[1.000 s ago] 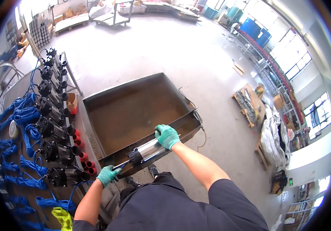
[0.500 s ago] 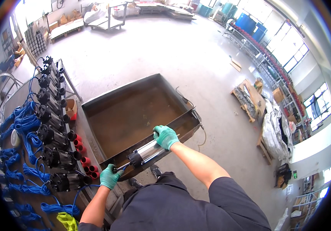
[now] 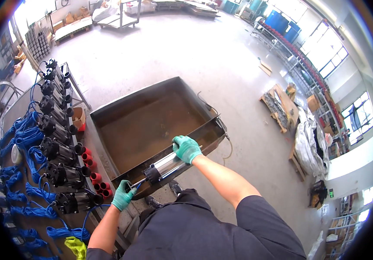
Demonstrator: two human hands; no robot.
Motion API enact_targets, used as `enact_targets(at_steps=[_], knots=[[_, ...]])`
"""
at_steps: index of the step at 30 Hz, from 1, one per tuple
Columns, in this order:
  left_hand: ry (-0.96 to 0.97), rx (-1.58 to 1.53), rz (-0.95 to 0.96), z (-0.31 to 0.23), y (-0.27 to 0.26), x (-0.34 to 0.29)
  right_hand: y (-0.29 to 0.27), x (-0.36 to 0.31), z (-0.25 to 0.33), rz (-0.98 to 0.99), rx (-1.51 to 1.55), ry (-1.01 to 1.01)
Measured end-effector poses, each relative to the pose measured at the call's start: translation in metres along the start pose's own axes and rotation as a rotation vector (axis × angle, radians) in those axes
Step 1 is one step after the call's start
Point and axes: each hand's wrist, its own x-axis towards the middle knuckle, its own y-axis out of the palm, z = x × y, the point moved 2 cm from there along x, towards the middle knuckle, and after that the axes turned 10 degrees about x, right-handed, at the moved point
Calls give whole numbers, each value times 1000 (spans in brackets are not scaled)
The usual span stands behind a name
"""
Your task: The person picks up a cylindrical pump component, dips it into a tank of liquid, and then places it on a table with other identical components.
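- Right hand (image 3: 187, 148), in a green glove: fingers wrapped over the far end of a shiny metal cylinder (image 3: 169, 165), closed around it.
- Left hand (image 3: 123, 196), also green-gloved: fingers pressed together on the thin end at the near tip of the same piece, just past its black collar (image 3: 152, 174).
- Metal cylinder: held level and slanted, its far end higher in the picture, lying across the near rim of a big rusty steel tray (image 3: 152, 125). Whether it rests on the rim or is held just above it cannot be told.
- Steel tray: a shallow brown box standing on the pale concrete floor (image 3: 186, 52), directly in front of the person.
- To the person's left: a workbench (image 3: 11, 112) carrying a row of black pumps (image 3: 58, 151), each with a coiled blue cable (image 3: 24, 138) beside it.
- Between the pumps and the tray: a cluster of red caps (image 3: 95, 177) and a small cardboard box (image 3: 79, 118).
- At the bench's near end: a yellow-green glove (image 3: 76, 247), lying loose.
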Motion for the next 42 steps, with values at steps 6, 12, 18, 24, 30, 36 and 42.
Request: enact_targets(at_steps=[6, 12, 18, 24, 30, 36, 42], knots=[[-322, 131, 563, -9, -18, 23, 6, -3, -1, 12, -20, -2], [213, 894, -29, -27, 2, 4, -1, 1, 4, 11, -20, -18], [147, 922, -61, -22, 2, 10, -2, 6, -4, 5, -30, -14], [-739, -329, 322, -25, -6, -4, 2, 4, -3, 10, -15, -53], [-69, 195, -201, -9, 16, -4, 3, 1, -3, -10, 32, -112], [63, 414, -550, 20, 41, -7, 3, 3, -11, -29, 30, -154], [-151, 239, -612, 7, 38, -33, -48, -2, -69, -197, 505, -112]])
